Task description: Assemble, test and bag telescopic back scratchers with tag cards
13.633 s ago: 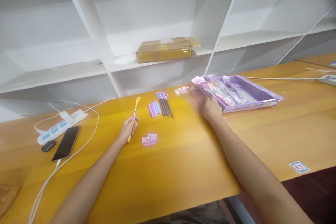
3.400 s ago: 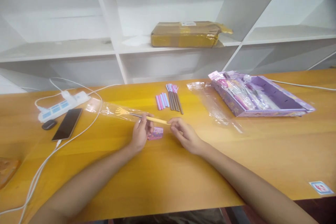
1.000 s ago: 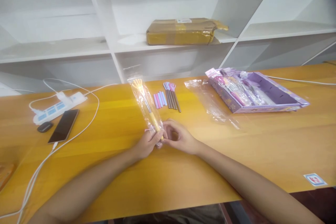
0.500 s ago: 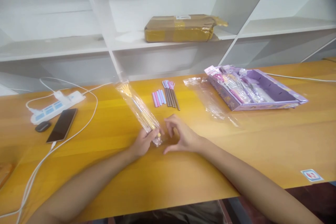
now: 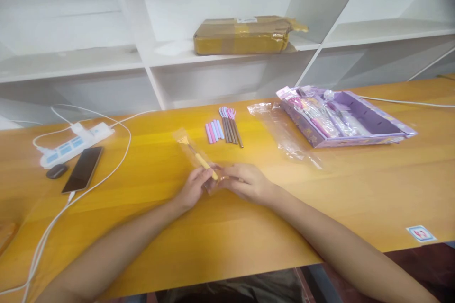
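My left hand [image 5: 194,188] is closed round the lower end of a yellow-handled back scratcher [image 5: 202,158] in a clear plastic bag [image 5: 184,136]. Its small yellow claw head points up and to the left. At the bag's lower end, the fingers of my right hand [image 5: 250,182] are pinched together on the plastic. Beyond my hands lie several more back scratchers [image 5: 232,128] with blue or pink claws and dark metal shafts. Beside them are several short pink and blue tubes [image 5: 214,131].
At the right, a purple box [image 5: 369,139] holds bagged pink and purple items. A crumpled clear wrapper [image 5: 284,137] lies beside it. To the left are a phone [image 5: 83,169], a power strip [image 5: 80,142] and white cables. A taped carton [image 5: 241,37] sits on the shelf.
My right hand, open half a second ago, has closed on the end of the bag beside my left hand. The bagged back scratcher has shifted slightly right and lower.
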